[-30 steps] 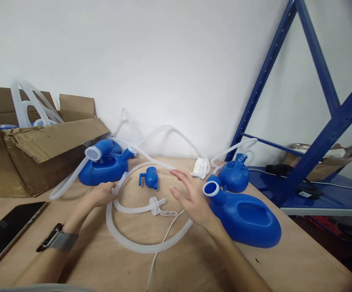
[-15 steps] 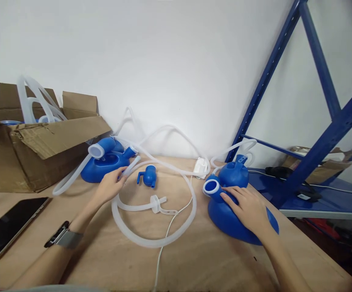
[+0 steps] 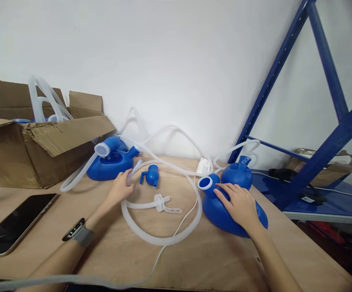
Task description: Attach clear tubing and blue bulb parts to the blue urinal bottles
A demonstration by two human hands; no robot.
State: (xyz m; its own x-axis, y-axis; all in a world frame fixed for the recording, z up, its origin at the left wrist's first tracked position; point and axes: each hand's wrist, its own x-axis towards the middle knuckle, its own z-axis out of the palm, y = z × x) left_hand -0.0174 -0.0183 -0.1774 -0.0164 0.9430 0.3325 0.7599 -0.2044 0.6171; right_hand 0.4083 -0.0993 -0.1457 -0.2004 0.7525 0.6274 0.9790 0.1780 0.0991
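My left hand (image 3: pixel 121 187) is closed round a translucent hose (image 3: pixel 136 168) near one free end, which sticks up past my fingers. The hose lies in a wide loop on the table. Inside that loop rests its other visible end, with a round white cap (image 3: pixel 159 202) and a small strap. My right hand (image 3: pixel 237 202) grips a blue urinal bottle (image 3: pixel 215 211) from above, fingers over its handle area behind the neck. The bottle's white-rimmed mouth is uncovered and tilts toward the left. A small blue fitting with a side spout (image 3: pixel 151 176) lies between my hands.
A cardboard box (image 3: pixel 5 154) with hoses stands at the left, a phone (image 3: pixel 14 227) before it. Other blue bottles stand at the back left (image 3: pixel 109 165) and back right (image 3: pixel 236 175). A white cable (image 3: pixel 180 225) crosses the table. Blue shelving (image 3: pixel 325 162) rises at the right.
The right hand has shifted the blue bottle leftward, closer to the hose loop. My left hand still holds the hose near its end. The view has turned slightly left.
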